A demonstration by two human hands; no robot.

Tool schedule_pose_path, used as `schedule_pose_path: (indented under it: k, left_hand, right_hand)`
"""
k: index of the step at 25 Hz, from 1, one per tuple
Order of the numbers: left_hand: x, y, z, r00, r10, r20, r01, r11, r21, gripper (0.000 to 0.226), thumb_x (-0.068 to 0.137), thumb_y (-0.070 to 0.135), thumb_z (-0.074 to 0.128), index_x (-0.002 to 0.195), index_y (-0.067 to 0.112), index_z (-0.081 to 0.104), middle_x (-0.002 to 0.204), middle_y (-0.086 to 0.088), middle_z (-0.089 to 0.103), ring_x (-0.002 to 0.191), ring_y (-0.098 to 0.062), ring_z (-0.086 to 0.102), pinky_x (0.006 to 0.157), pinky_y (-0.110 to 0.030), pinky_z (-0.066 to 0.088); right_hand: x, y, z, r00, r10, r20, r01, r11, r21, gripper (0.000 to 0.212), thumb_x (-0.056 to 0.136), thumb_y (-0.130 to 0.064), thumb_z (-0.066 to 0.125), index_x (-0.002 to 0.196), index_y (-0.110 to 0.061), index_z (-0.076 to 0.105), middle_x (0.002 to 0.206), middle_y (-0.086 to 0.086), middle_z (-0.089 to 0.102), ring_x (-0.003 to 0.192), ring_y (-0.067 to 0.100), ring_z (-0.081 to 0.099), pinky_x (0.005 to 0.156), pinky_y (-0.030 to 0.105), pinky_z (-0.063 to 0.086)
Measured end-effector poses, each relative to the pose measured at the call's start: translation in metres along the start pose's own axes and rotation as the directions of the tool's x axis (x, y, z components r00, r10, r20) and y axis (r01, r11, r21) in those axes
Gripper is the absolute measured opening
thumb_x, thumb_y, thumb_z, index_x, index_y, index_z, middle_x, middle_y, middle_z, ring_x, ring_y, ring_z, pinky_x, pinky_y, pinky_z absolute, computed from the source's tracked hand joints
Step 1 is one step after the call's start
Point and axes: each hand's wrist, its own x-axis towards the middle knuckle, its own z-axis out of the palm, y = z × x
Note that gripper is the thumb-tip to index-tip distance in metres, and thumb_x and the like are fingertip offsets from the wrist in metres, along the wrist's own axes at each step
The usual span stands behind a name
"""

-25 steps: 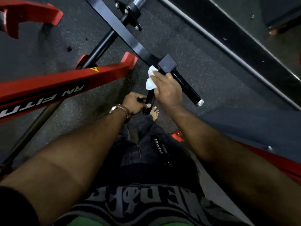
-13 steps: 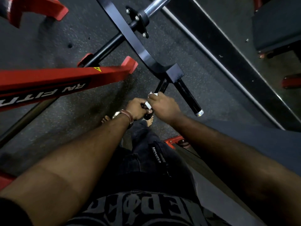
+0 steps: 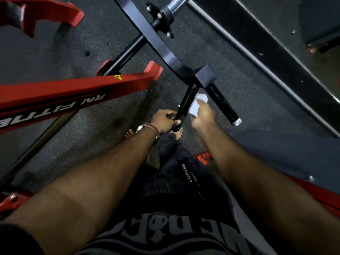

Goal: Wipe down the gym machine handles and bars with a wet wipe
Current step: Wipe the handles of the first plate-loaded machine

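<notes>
Wipe (image 3: 197, 104) white, crumpled, pinched by right hand (image 3: 203, 115) beside black handle (image 3: 185, 103); left hand (image 3: 162, 121) grips handle's end.

"HONDA" on trousers (image 3: 185, 173)

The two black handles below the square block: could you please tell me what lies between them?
In the head view, the white wipe, held by the right hand, lies between the left handle and the right handle.
</notes>
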Motion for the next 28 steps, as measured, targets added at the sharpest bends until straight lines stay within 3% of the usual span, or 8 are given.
schedule_pose_path:
  k: [4,7,12,14,17,21,25,28]
  left_hand:
    - [-0.001,-0.002,-0.002,1.000,-0.007,0.016,0.007,1.000,-0.016,0.032,0.081,-0.003,0.075,0.113,0.005,0.073,0.107,-0.009,0.074,0.094,-0.013,0.065,0.098,-0.028,0.052]
    - [0.001,-0.003,-0.003,1.000,-0.028,0.012,0.027,0.999,0.021,0.035,0.077,-0.003,0.078,0.110,0.008,0.075,0.106,-0.005,0.075,0.102,-0.017,0.070,0.101,-0.033,0.052]
    - [0.003,-0.004,-0.004,0.999,-0.042,0.008,0.042,0.998,0.038,0.028,0.075,0.000,0.080,0.102,0.008,0.077,0.101,-0.004,0.076,0.100,-0.018,0.070,0.099,-0.038,0.053]
    - [0.002,-0.003,-0.003,0.999,-0.054,-0.001,0.054,0.997,0.061,0.023,0.075,0.003,0.082,0.097,0.007,0.077,0.097,-0.003,0.076,0.096,-0.017,0.070,0.098,-0.037,0.054]
    - [0.001,-0.001,-0.004,0.997,-0.076,0.004,0.076,0.997,0.035,0.031,0.077,0.002,0.081,0.107,0.007,0.075,0.103,-0.006,0.076,0.102,-0.018,0.070,0.100,-0.036,0.053]
    - [-0.001,0.001,-0.004,0.998,-0.069,0.007,0.069,0.995,0.069,0.027,0.078,0.003,0.081,0.105,0.008,0.076,0.100,-0.003,0.076,0.100,-0.018,0.070,0.099,-0.034,0.053]
    - [-0.001,0.003,-0.004,0.993,-0.113,0.035,0.111,0.993,0.045,0.027,0.083,0.001,0.076,0.109,0.007,0.074,0.105,-0.005,0.074,0.098,-0.016,0.068,0.099,-0.029,0.052]
    - [-0.006,0.009,-0.005,0.990,-0.123,0.072,0.123,0.992,0.012,0.028,0.086,-0.003,0.071,0.114,0.003,0.071,0.110,-0.010,0.073,0.091,-0.012,0.064,0.090,-0.023,0.052]
  right_hand:
    - [0.017,-0.001,0.003,0.964,0.078,0.253,-0.102,0.991,0.085,0.040,0.097,-0.012,0.039,0.086,-0.003,0.076,0.091,0.021,0.073,0.096,0.033,0.067,0.102,0.046,0.047]
    - [0.022,-0.008,-0.002,0.948,0.155,0.278,-0.136,0.987,-0.088,0.041,0.094,-0.013,0.038,0.120,0.006,0.063,0.102,0.027,0.070,0.094,0.037,0.070,0.094,0.049,0.053]
    - [0.020,0.004,0.000,0.930,0.183,0.319,-0.165,0.983,-0.080,0.037,0.089,-0.015,0.038,0.094,0.004,0.070,0.094,0.025,0.071,0.081,0.034,0.070,0.080,0.042,0.055]
    - [0.020,0.004,-0.005,0.925,0.155,0.346,-0.088,0.976,-0.201,0.044,0.077,-0.016,0.044,0.105,0.008,0.068,0.097,0.025,0.071,0.087,0.035,0.069,0.083,0.042,0.057]
    - [0.029,0.003,-0.005,0.935,0.180,0.306,-0.170,0.984,-0.059,0.049,0.086,-0.017,0.045,0.126,0.006,0.059,0.124,0.026,0.063,0.107,0.036,0.061,0.101,0.048,0.048]
    - [0.031,0.020,-0.020,0.952,0.143,0.272,-0.047,0.942,-0.331,0.037,0.096,-0.009,0.043,0.127,0.003,0.060,0.116,0.022,0.068,0.095,0.032,0.068,0.085,0.043,0.054]
    - [0.026,0.015,-0.040,0.946,-0.182,0.269,0.282,0.871,-0.402,0.021,0.087,-0.005,0.066,0.106,0.004,0.070,0.093,0.010,0.074,0.082,0.020,0.068,0.074,0.032,0.054]
    - [0.009,0.012,-0.031,0.620,-0.695,0.364,0.761,0.420,-0.496,0.006,0.081,-0.005,0.074,0.086,-0.007,0.073,0.080,0.004,0.068,0.069,0.014,0.064,0.062,0.024,0.050]
